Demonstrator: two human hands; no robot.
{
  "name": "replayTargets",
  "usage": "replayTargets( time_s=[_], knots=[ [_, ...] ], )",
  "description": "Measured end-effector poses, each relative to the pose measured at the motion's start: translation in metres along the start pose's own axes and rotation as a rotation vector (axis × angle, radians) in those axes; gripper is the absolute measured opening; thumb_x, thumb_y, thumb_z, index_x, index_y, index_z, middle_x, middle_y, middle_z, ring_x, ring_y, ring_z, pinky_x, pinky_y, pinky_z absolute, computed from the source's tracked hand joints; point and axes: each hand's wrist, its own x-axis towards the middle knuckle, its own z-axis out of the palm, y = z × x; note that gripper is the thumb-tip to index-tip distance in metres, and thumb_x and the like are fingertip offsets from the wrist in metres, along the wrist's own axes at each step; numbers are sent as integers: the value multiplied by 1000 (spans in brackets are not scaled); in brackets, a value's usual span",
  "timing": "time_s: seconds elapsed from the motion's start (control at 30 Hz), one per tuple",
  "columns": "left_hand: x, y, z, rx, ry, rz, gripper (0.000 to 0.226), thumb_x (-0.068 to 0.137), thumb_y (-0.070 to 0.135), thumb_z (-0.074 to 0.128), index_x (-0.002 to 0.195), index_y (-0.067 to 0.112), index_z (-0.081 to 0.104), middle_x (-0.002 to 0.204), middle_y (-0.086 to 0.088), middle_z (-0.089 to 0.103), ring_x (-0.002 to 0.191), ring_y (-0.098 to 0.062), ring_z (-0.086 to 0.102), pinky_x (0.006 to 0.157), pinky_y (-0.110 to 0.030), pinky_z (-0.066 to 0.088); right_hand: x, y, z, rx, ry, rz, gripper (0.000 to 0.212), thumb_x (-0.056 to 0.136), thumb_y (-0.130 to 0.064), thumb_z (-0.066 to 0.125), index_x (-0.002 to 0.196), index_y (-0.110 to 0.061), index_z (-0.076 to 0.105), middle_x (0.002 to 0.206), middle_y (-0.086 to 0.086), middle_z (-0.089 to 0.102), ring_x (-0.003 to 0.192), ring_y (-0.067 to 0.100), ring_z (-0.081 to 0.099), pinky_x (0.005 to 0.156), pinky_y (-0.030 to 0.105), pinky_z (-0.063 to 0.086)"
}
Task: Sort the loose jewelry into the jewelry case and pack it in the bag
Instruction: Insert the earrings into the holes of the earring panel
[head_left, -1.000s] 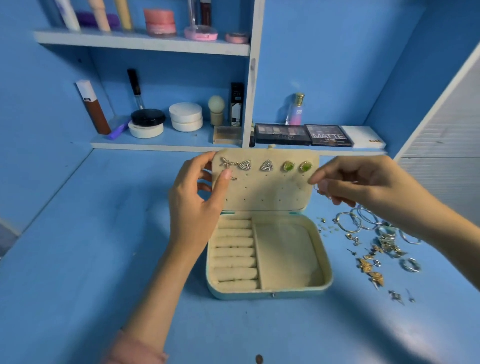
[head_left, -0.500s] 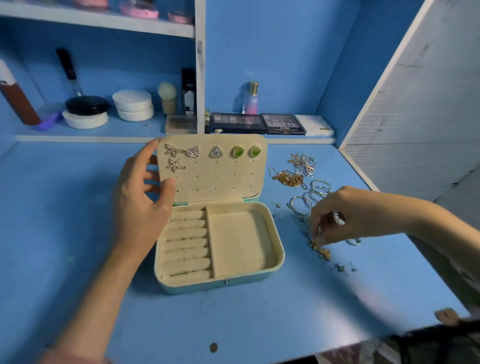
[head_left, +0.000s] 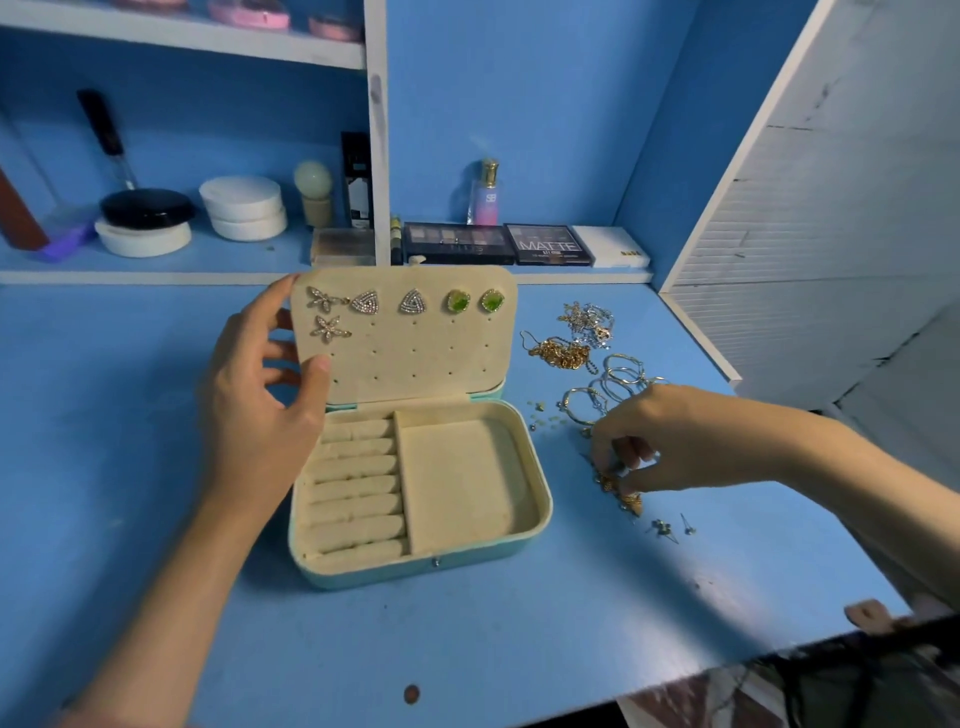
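Note:
An open teal jewelry case (head_left: 535, 525) with cream lining sits mid-table. Its raised lid (head_left: 415, 358) carries several earrings: two stars, two triangles, two green studs. My left hand (head_left: 260, 405) holds the lid's left edge, thumb on the lining and fingers behind. To the right lies loose jewelry: a gold chain (head_left: 561, 354), a silver chain (head_left: 589, 319), silver hoops (head_left: 613, 384) and small studs (head_left: 667, 527). My right hand (head_left: 670, 441) reaches down into this pile, fingertips pinching a small gold earring (head_left: 618, 486).
A shelf behind the case holds makeup palettes (head_left: 498, 243), a perfume bottle (head_left: 485, 193), white jars (head_left: 244, 208) and a black compact (head_left: 148, 208). A white wall panel (head_left: 831, 208) bounds the right. A dark bag edge (head_left: 857, 675) shows bottom right.
My right hand left the lid's right edge and dropped to the loose jewelry pile, closing its fingertips on a gold piece. The left hand kept hold of the lid.

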Motion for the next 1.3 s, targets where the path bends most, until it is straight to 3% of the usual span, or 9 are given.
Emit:
replayTargets(
  time_s=[0.1, 0.33, 0.7, 0.9, 1.0, 1.3],
  knots=[
    [0, 0, 0, 4, -2, 7, 60, 81, 18, 56, 122, 57, 37, 108, 21, 52, 90, -4, 58, 77, -18, 52, 0, -1, 0, -4, 23, -17, 12, 80, -24, 65, 90, -32, 63, 80, -15, 60, 76, 6, 55, 74, 27, 47],
    [1, -3, 1, -4, 2, 29, 65, 81, 17, 57, 117, 68, 38, 105, 22, 52, 87, 1, 56, 76, -10, 49, 2, -7, 1, -73, 68, -7, 12, 80, -44, 64, 87, -35, 64, 77, -19, 54, 76, 3, 51, 71, 22, 44],
    [0, -5, -1, 12, -17, 44, 61, 82, 20, 56, 120, 64, 36, 108, 23, 51, 90, 0, 57, 77, -11, 50, 3, -12, 6, -169, 167, -43, 10, 81, -31, 53, 84, -30, 62, 80, -14, 56, 76, 10, 54, 70, 28, 47],
    [-1, -4, 0, 16, -6, 49, 62, 82, 18, 57, 121, 61, 37, 109, 23, 52, 90, -5, 58, 78, -15, 52, 0, -7, 1, -174, 138, -19, 14, 82, -44, 56, 89, -33, 62, 82, -16, 56, 79, 7, 52, 65, 18, 37],
    [0, -4, 0, 22, -4, 50, 62, 82, 18, 57, 121, 61, 37, 109, 23, 51, 90, -5, 58, 77, -15, 51, 0, -10, 4, -186, 130, 5, 21, 81, -51, 57, 88, -32, 61, 81, -17, 52, 79, 6, 51, 68, 22, 38],
    [0, -2, 0, 13, 3, 32, 59, 81, 18, 57, 123, 55, 38, 109, 22, 52, 90, -6, 58, 78, -16, 52, 3, -21, 11, -363, 198, -36, 26, 84, -38, 41, 86, -20, 60, 83, -3, 60, 79, 20, 58, 69, 34, 49]
  ],
)
